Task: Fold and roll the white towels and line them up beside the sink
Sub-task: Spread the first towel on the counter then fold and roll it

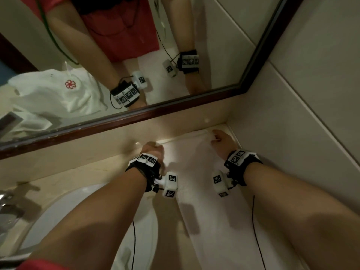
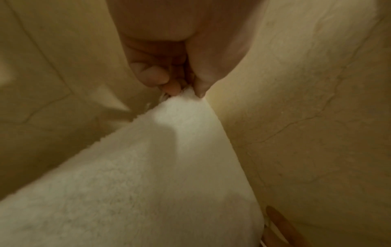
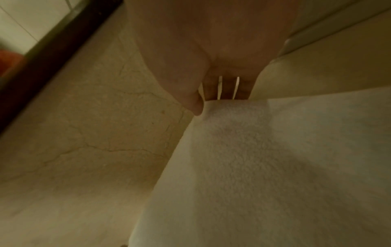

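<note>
A white towel (image 1: 196, 172) lies spread flat on the beige marble counter (image 1: 87, 172), right of the sink (image 1: 64, 215), reaching the back wall. My left hand (image 1: 153, 150) pinches its far left corner between thumb and fingertips (image 2: 169, 86), plain in the left wrist view over the towel (image 2: 148, 175). My right hand (image 1: 220, 140) holds the far right corner near the wall corner; in the right wrist view its thumb and fingers (image 3: 226, 90) clamp the towel (image 3: 264, 158) edge.
A dark-framed mirror (image 1: 136, 114) runs along the back and reflects a heap of white towels (image 1: 52, 92) with a red flower logo. A chrome tap (image 1: 5, 203) stands at the left edge. Tiled wall (image 1: 311, 94) closes the right side.
</note>
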A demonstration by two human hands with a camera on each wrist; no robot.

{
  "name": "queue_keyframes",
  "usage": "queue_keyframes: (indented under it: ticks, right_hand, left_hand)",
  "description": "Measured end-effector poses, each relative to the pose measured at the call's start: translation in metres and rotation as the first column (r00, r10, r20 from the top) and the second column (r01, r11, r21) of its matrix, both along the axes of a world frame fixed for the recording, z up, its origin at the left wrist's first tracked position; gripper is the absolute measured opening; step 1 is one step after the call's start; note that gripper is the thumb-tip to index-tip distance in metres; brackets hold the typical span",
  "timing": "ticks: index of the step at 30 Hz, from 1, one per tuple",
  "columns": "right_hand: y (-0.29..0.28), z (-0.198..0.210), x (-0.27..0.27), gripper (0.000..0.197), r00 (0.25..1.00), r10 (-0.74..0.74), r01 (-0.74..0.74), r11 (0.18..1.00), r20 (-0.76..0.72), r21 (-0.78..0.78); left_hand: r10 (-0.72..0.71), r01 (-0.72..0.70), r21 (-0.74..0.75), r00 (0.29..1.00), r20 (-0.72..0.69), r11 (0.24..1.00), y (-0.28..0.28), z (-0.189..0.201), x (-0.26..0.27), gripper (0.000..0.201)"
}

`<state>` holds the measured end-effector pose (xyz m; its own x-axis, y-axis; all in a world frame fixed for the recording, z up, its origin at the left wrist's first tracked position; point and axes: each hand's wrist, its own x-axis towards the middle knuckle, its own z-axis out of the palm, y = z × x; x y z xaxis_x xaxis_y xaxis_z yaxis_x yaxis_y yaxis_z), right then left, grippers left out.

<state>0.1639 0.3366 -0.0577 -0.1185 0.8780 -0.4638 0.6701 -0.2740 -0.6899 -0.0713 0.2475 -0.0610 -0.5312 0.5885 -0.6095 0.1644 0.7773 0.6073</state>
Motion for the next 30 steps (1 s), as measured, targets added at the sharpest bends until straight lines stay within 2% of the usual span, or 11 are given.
queue_keyframes:
  ticks: [5, 8, 13, 16, 20, 23, 30]
  right_hand:
    - [-0.022, 0.014, 0.019, 0.051, 0.999, -0.030, 0.030, 1.000, -0.015, 0.005]
    - [-0.044, 0.025, 0.031, 0.048, 0.998, -0.052, 0.053, 0.997, -0.032, 0.056]
    - [-0.086, 0.045, 0.051, 0.042, 0.994, -0.105, 0.109, 0.985, -0.038, 0.130]
    - [-0.112, 0.054, 0.065, 0.042, 0.991, -0.131, 0.135, 0.984, -0.039, 0.113]
    - [-0.148, 0.060, 0.088, 0.042, 0.979, -0.200, 0.204, 0.973, -0.044, 0.113]
    - [-0.172, 0.062, 0.107, 0.042, 0.970, -0.236, 0.239, 0.967, -0.054, 0.087]
    - [-0.203, 0.068, 0.152, 0.043, 0.973, -0.221, 0.222, 0.975, -0.059, 0.006]
  left_hand:
    - [0.040, -0.041, 0.024, 0.999, 0.030, 0.999, -0.022, 0.027, 0.003, 0.036]
    - [0.004, -0.005, 0.027, 1.000, 0.011, 1.000, -0.042, 0.043, 0.009, 0.040]
    - [-0.032, 0.030, 0.077, 0.999, 0.026, 0.997, -0.064, 0.047, 0.020, 0.043]
    - [-0.072, 0.065, 0.115, 0.996, 0.057, 0.991, -0.082, 0.063, 0.041, 0.041]
    - [-0.152, 0.131, 0.150, 0.978, 0.140, 0.980, -0.106, 0.076, 0.070, 0.028]
    - [-0.184, 0.158, 0.162, 0.971, 0.154, 0.974, -0.122, 0.085, 0.090, 0.029]
    - [-0.173, 0.143, 0.187, 0.973, 0.155, 0.972, -0.151, 0.098, 0.136, 0.023]
